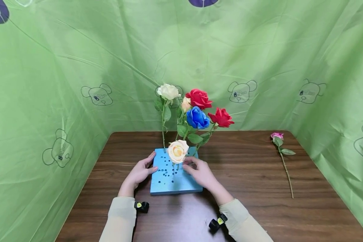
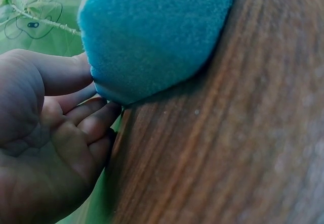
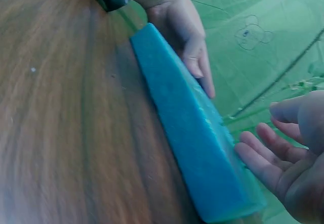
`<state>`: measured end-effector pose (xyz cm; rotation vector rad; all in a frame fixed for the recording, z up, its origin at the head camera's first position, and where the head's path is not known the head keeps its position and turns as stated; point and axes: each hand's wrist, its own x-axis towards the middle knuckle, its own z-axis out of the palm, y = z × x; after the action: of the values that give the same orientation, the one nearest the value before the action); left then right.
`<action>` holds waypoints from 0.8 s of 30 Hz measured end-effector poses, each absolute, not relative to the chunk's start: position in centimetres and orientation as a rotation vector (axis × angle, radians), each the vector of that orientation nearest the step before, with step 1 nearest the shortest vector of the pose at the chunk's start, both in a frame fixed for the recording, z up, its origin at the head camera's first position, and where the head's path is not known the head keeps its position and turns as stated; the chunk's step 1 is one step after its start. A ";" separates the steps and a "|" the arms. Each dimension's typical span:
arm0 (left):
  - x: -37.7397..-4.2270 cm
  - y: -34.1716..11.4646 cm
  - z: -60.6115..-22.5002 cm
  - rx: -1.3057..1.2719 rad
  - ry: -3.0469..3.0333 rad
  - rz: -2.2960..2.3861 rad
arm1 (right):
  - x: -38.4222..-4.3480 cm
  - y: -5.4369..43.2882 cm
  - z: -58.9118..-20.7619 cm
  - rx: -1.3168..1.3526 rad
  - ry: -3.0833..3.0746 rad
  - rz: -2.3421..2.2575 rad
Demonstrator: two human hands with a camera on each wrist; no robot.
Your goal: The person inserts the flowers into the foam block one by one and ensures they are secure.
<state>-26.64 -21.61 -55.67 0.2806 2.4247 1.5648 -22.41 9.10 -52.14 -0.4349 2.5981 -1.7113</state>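
A blue foam block (image 1: 181,186) dotted with holes lies on the table. My left hand (image 1: 140,170) holds its left edge, thumb at the top rim and fingers against the side; in the left wrist view the hand (image 2: 55,123) touches the block's corner. Just behind a cream rose (image 1: 177,151), which stands low over the block, is my right hand (image 1: 199,171). In the right wrist view that hand (image 3: 283,153) has loosely bent fingers and a gap beside the thumb, with nothing held. A white rose (image 1: 168,91) stands upright in the block's back left.
Red roses (image 1: 199,98), a blue rose (image 1: 198,118) and a smaller peach rose (image 1: 186,104) rise from the block's back right. One pink rose (image 1: 277,136) lies on the wooden table (image 1: 245,174) at the right. Green cloth (image 1: 133,50) encloses the back and sides.
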 end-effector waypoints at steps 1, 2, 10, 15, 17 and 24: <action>-26.7 -21.7 -55.6 0.279 2.426 1.566 | -22.4 9.4 -52.0 -0.445 2.580 -1.715; -26.7 -21.7 -55.6 0.279 2.426 1.567 | -22.5 9.8 -51.9 -0.457 2.576 -1.708; -26.5 -21.5 -55.6 0.283 2.423 1.570 | -22.2 14.7 -51.1 -0.571 2.488 -1.695; -26.5 -21.4 -55.6 0.276 2.430 1.575 | -21.9 19.1 -51.0 -0.534 2.459 -1.711; -26.4 -21.5 -55.6 0.278 2.428 1.578 | -21.7 21.3 -51.1 -0.511 2.477 -1.693; -26.3 -21.6 -55.6 0.308 2.425 1.599 | -20.7 29.1 -50.8 -0.369 2.687 -1.473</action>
<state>-26.29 -21.64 -55.56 0.3078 2.4246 1.5989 -20.70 29.10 -50.80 -0.3687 2.6871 -1.4730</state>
